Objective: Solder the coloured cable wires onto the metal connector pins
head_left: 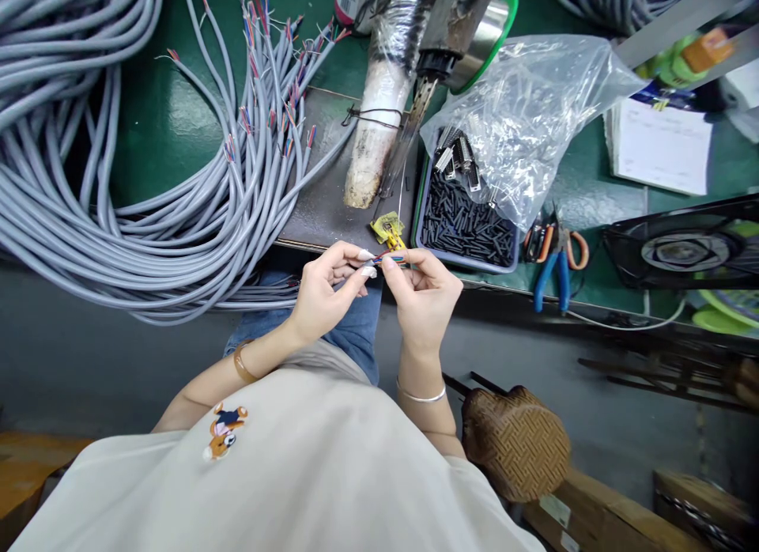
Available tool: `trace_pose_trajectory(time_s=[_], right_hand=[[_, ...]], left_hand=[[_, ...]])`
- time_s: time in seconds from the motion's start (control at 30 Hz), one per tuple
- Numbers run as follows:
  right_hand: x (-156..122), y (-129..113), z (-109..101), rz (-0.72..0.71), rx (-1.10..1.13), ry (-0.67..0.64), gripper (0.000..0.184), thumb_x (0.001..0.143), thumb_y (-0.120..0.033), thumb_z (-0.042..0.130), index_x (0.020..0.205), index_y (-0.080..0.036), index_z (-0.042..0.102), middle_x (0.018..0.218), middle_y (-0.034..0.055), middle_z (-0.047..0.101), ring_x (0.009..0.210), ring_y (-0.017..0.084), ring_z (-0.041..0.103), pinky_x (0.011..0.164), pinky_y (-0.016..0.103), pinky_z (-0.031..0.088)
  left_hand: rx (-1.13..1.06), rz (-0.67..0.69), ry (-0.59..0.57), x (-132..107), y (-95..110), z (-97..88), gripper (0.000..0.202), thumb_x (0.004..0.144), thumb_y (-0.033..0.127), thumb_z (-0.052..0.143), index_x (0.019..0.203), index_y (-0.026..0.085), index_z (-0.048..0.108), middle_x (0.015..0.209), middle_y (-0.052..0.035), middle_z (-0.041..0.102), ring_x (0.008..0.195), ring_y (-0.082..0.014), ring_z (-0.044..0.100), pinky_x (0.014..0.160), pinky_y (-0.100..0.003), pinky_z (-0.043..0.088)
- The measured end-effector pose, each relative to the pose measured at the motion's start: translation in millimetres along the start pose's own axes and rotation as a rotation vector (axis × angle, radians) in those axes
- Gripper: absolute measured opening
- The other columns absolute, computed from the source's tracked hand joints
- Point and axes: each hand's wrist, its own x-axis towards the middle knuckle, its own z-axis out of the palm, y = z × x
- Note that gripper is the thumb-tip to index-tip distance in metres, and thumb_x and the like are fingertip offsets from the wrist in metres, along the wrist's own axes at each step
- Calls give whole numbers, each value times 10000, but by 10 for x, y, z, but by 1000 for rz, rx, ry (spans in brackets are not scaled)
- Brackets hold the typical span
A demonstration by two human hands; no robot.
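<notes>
My left hand (330, 287) pinches the end of a cable between thumb and fingertips, just off the bench's front edge. Thin coloured wires (387, 259), red and blue among them, come out of that end. The fingers of my right hand (422, 291) are closed on these wires, close beside the left fingertips. Most of the held cable is hidden by my hands. Right behind them lies a small yellow piece (390, 232) on a dark board. A large bundle of grey cables (195, 220) spreads to the left, many with stripped, coloured wire ends.
A bin (468, 259) holds short black tubes (468, 220) and metal connectors (456, 153), with a clear plastic bag (534, 117) over it. Behind my hands slants a wrapped post (379, 133). To the right are blue-handled pliers (551, 279), paper (661, 145), a black fan (681, 247) and a stool (522, 449).
</notes>
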Motion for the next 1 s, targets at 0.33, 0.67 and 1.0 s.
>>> trace_pose_trajectory(time_s=[0.33,0.67,1.0], right_hand=[[-26,19,-10,-34,-52,-5,116,844,-307,706,819,-196,734,759,-11,661,476,43,296,456,255,193],[-43,53,-10,-82,-61,-4,85,861,-279,708,841,-202,740,767,-19,669,502,49,323,483,263,223],[-64,43,11,-82,-65,21,82,848,-255,708,814,-183,725,724,-31,646,480,33,296,464,246,204]], left_hand=[[-87,-83,-96,44,51,-34,289,827,334,786,982,169,606,800,18,648,514,-40,613,480,-139,511],[-132,-125,-113,60,7,-49,339,811,365,796,1013,171,603,811,23,645,498,-39,591,475,-159,507],[-163,-157,-125,65,40,-46,318,816,336,792,982,161,585,754,43,615,492,-33,579,476,-143,493]])
